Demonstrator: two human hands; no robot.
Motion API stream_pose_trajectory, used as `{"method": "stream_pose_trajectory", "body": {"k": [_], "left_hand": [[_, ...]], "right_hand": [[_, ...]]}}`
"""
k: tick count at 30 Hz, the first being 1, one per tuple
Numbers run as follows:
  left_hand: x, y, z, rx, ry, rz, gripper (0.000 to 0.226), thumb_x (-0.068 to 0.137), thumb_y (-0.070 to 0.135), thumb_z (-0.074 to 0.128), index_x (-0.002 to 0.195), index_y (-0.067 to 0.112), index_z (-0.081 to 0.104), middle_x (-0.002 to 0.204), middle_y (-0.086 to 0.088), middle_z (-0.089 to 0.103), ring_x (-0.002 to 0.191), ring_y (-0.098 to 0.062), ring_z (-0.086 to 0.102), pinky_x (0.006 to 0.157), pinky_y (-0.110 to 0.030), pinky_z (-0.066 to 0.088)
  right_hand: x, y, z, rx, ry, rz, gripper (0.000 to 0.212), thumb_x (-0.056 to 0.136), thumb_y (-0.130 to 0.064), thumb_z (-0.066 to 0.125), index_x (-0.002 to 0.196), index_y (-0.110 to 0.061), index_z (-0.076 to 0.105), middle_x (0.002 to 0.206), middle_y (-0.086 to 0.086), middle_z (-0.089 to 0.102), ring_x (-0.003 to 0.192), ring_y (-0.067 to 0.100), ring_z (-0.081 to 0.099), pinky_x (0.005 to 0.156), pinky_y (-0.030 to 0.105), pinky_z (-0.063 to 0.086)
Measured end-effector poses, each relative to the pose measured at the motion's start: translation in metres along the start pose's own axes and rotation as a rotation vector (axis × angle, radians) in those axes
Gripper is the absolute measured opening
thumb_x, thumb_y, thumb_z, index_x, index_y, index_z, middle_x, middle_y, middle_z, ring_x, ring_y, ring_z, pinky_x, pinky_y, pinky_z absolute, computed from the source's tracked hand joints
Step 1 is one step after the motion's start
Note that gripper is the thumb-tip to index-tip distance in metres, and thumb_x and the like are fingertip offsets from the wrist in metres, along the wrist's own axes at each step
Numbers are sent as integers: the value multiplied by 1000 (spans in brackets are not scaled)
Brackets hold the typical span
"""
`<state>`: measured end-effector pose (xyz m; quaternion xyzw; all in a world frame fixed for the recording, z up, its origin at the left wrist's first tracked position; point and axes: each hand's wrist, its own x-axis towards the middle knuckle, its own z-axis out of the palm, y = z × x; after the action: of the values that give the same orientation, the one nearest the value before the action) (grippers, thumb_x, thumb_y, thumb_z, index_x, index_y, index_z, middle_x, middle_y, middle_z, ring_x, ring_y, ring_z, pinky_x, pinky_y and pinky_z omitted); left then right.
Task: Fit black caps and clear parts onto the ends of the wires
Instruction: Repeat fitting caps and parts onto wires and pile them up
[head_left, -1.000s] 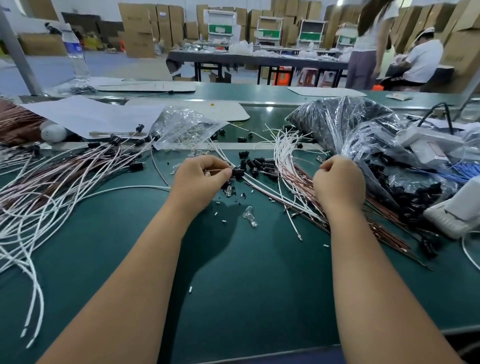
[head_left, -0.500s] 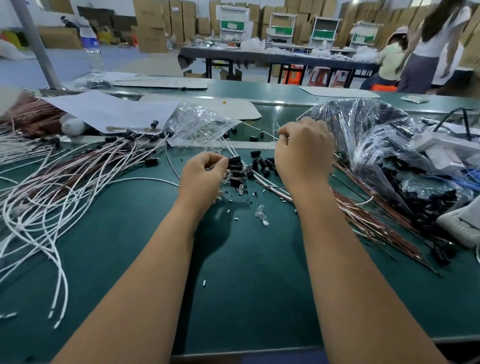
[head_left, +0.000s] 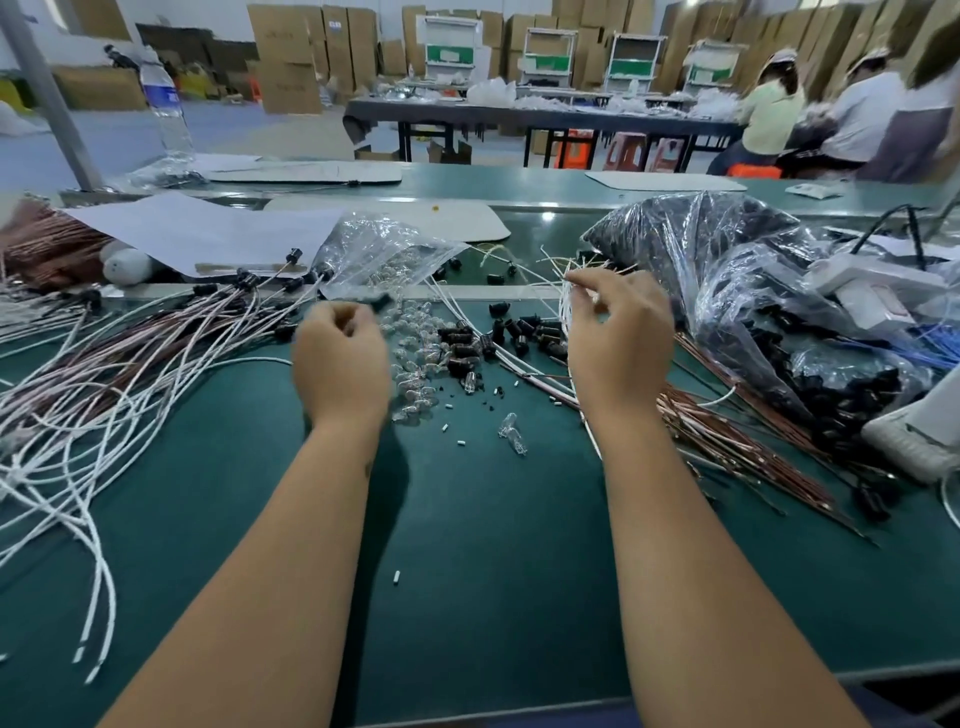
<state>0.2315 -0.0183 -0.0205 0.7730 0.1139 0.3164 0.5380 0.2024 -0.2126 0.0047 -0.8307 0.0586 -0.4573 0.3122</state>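
From the head camera we see our left hand (head_left: 340, 358) raised over the green table (head_left: 467, 545) with its fingers curled in; a small dark piece, blurred, sticks out past the fingertips, and it may be a black cap, though we cannot tell for sure. Our right hand (head_left: 618, 332) pinches the ends of a few thin white wires (head_left: 563, 306) between thumb and forefinger, lifted above the table. Between the two hands lie the loose black caps (head_left: 519, 332) in a scatter, and just left of them a heap of clear parts (head_left: 415, 358), with one clear piece (head_left: 511, 431) lying apart nearer to us. A spread of finished wires (head_left: 130, 353), some with caps on their far ends, fans out at our left. A clear bag (head_left: 384, 249) lies behind the left hand, and a larger bag of black caps (head_left: 727, 260) sits at the right, above a bundle of copper-coloured wires (head_left: 737, 431).
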Motion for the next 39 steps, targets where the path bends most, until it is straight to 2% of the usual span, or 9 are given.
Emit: {"method": "stream_pose_trajectory", "body": {"k": [4, 9, 16, 21, 27, 30, 34, 37, 39], "left_hand": [[19, -7, -17, 1, 212, -178, 18, 94, 28, 52, 98, 15, 64, 91, 3, 63, 79, -16, 54, 69, -25, 37], [2, 5, -6, -243, -192, 63, 6, 95, 20, 57, 92, 19, 61, 86, 0, 61, 67, -9, 51, 59, -20, 43], [-13, 13, 2, -297, -435, 92, 8, 98, 13, 50, 99, 10, 57, 90, -5, 65, 78, -15, 63, 74, -30, 54], [-13, 15, 1, -305, -434, 85, 9, 99, 14, 50, 103, 8, 55, 90, -4, 66, 82, -17, 65, 75, -33, 55], [-15, 15, 3, -320, -416, 112, 9, 98, 13, 52, 92, 19, 54, 86, -4, 62, 79, -31, 63, 67, -45, 55], [-14, 14, 3, -325, -386, 110, 11, 99, 15, 50, 91, 22, 52, 78, 2, 54, 71, -21, 51, 64, -56, 50], [-12, 10, 4, -271, -332, 184, 4, 100, 19, 49, 96, 21, 50, 79, -1, 56, 55, -9, 43, 51, -27, 39], [-14, 9, 5, -217, -382, 222, 5, 100, 19, 48, 95, 22, 49, 84, -2, 66, 67, -13, 59, 63, -27, 47], [-16, 8, 5, -179, -408, 252, 7, 99, 21, 49, 93, 23, 49, 67, 0, 61, 54, -13, 53, 56, -27, 45]], "right_hand": [[-7, -6, 8, 102, -157, -71, 22, 95, -5, 54, 107, -7, 72, 95, 5, 68, 90, 18, 58, 77, 19, 41], [-13, -14, 12, 226, -237, -40, 20, 95, -4, 52, 105, -6, 69, 97, 5, 71, 88, 16, 64, 78, 19, 48], [-1, -16, 3, 1199, -185, 628, 23, 94, -1, 53, 85, -13, 69, 86, 1, 68, 84, 11, 57, 86, 27, 44], [0, -16, 1, 1294, -93, 671, 19, 97, -4, 51, 88, -10, 66, 73, -2, 61, 62, 6, 48, 61, 17, 39], [-2, -15, 6, 1332, -96, 732, 20, 103, -9, 38, 90, -10, 52, 69, 6, 70, 62, 16, 65, 64, 25, 53], [-4, -15, 11, 1286, -164, 727, 19, 104, -10, 37, 90, -11, 51, 70, 6, 70, 60, 16, 64, 59, 24, 52], [-7, -15, 16, 1211, -224, 701, 20, 103, -13, 40, 87, -12, 53, 67, 5, 70, 56, 14, 62, 55, 22, 48], [-10, -17, 17, 1238, -264, 697, 22, 102, -11, 41, 84, -12, 54, 67, 7, 70, 55, 16, 63, 55, 23, 50], [-10, -19, 17, 1286, -249, 717, 22, 102, -10, 41, 85, -11, 54, 68, 8, 71, 57, 17, 64, 54, 23, 51]]}}
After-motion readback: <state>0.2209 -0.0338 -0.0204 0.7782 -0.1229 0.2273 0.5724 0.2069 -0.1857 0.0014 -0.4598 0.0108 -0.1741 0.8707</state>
